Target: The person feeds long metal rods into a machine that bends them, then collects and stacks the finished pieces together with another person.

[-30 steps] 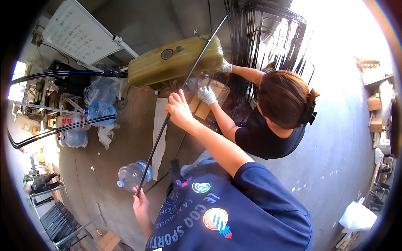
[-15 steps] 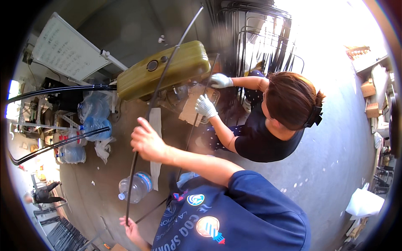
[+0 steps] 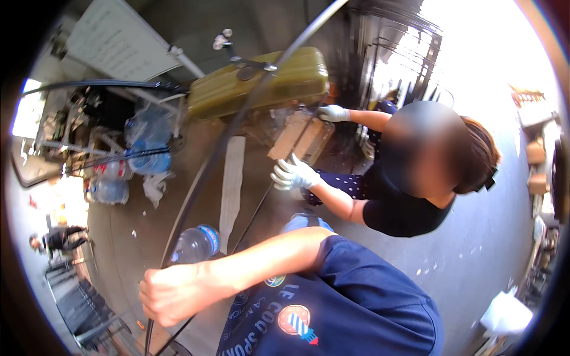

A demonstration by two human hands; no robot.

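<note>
My right hand (image 3: 175, 293) is closed in a fist round a long dark metal rod (image 3: 222, 142), which runs up and away past an olive-green machine housing (image 3: 261, 86). My left hand does not show. A second, thinner-looking dark rod (image 3: 254, 212) runs from near the machine down past my forearm; whether the two rods join is out of sight. Beside it is another person's gloved hand (image 3: 295, 173), fingers spread. That person's other gloved hand (image 3: 335, 113) is at the rod's far end, near a cardboard sheet (image 3: 297, 136) below the housing.
A clear plastic bottle (image 3: 196, 243) lies on the floor beside a white strip (image 3: 233, 184). Blue-tinted water jugs (image 3: 148, 136) stand at left under a whiteboard (image 3: 122, 38). Black bent tubes (image 3: 404, 53) stand behind the co-worker. A seated person (image 3: 59, 239) is far left.
My right hand has come down and closed round the rod, from open fingers against it. My left hand has gone from sight. The co-worker's nearer gloved hand has spread its fingers. The view has shifted.
</note>
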